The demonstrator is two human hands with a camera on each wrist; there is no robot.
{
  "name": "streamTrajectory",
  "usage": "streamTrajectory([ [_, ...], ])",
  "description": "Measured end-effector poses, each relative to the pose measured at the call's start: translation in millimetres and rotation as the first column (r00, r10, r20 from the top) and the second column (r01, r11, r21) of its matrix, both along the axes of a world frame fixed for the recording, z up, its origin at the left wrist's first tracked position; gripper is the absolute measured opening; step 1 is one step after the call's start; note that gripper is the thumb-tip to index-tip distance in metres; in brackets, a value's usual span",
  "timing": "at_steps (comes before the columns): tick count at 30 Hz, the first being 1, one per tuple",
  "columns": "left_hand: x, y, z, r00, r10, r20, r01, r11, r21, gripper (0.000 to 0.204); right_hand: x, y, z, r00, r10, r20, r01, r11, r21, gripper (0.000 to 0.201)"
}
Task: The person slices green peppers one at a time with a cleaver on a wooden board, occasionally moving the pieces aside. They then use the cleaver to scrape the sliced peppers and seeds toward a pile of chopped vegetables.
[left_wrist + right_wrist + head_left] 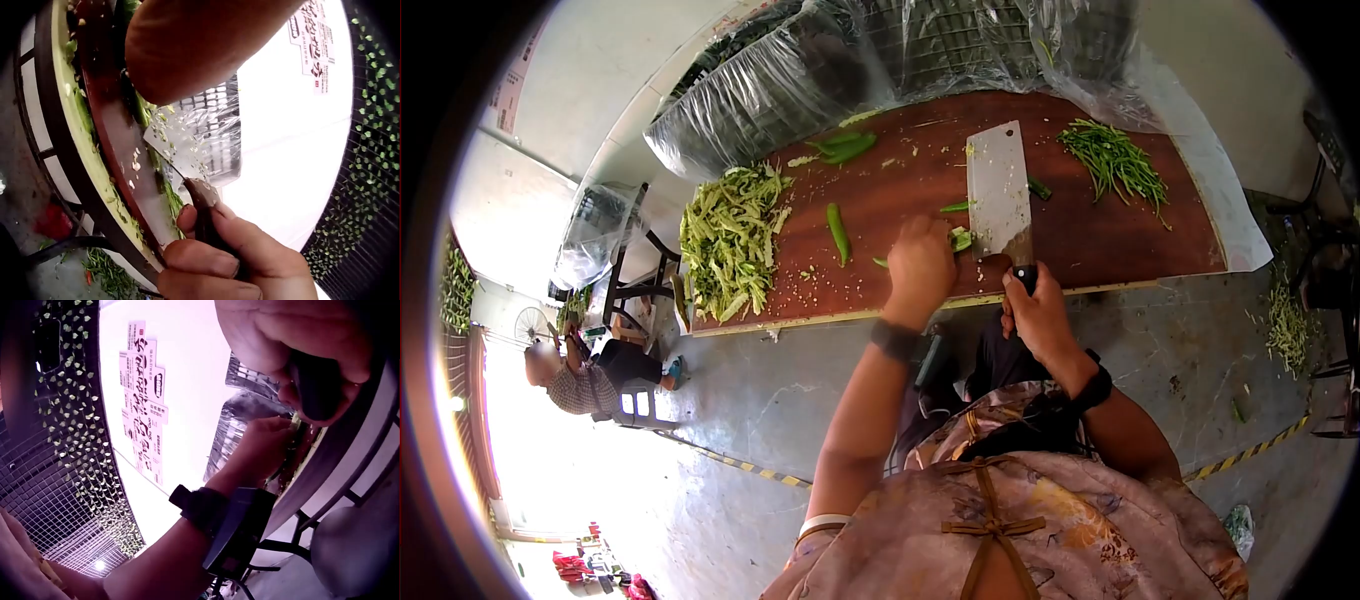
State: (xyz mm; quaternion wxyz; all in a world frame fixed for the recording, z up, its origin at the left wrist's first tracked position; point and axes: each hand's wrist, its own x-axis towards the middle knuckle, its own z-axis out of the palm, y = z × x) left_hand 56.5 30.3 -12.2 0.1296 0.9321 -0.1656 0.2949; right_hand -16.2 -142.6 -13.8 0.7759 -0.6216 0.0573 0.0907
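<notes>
My right hand (1042, 315) grips the dark handle of a cleaver (1000, 190). Its broad blade, flecked with pale seeds, points away from me over the red-brown tabletop (880, 190). To the left of the blade, my left hand (922, 265) has its fingers curled down on a green pepper (961, 239). The pepper's cut, open end shows by the fingertips, and the palm hides its middle. In the left wrist view the right hand (237, 256) wraps the handle, seeds clinging to the blade. A whole green pepper (838, 233) lies left of my left hand.
Pale green cut strips (735, 245) are heaped at the table's left end. More green peppers (842, 148) lie toward the back, thin green strips (1112, 165) at the right. Plastic-wrapped crates (770, 100) line the far edge. A seated person (585, 380) is off to the left.
</notes>
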Motion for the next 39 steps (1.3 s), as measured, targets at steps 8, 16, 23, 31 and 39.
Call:
streamTrajectory([
  [8, -5.3, -0.9, 2.0, 1.000, -0.017, -0.024, 0.017, 1.000, 0.000, 0.012, 14.3, 12.9, 2.6, 0.997, -0.059, 0.043, 0.061, 0.997, -0.044, 0.024],
  [16, -3.9, 6.8, -3.8, 0.997, -0.067, 0.047, 0.074, 0.986, -0.146, 0.018, 14.2, 12.5, 0.4, 0.997, -0.067, 0.026, 0.069, 0.994, -0.085, 0.027],
  [23, -18.0, 17.1, 15.1, 0.997, -0.021, -0.081, -0.028, 0.824, -0.566, 0.015, 13.7, 12.3, -2.3, 0.999, -0.038, 0.008, 0.038, 0.998, -0.049, 0.019],
  [31, -12.8, 90.9, 42.9, 0.945, 0.315, -0.084, -0.298, 0.732, -0.613, 0.018, 12.4, 10.6, -0.2, 1.000, -0.026, 0.008, 0.026, 0.999, -0.042, 0.021],
  [39, -3.1, 146.4, 46.8, 0.771, 0.526, 0.360, -0.499, 0.849, -0.173, 0.030, 14.5, 11.7, 0.1, 1.000, -0.026, 0.009, 0.026, 0.999, -0.020, 0.022],
])
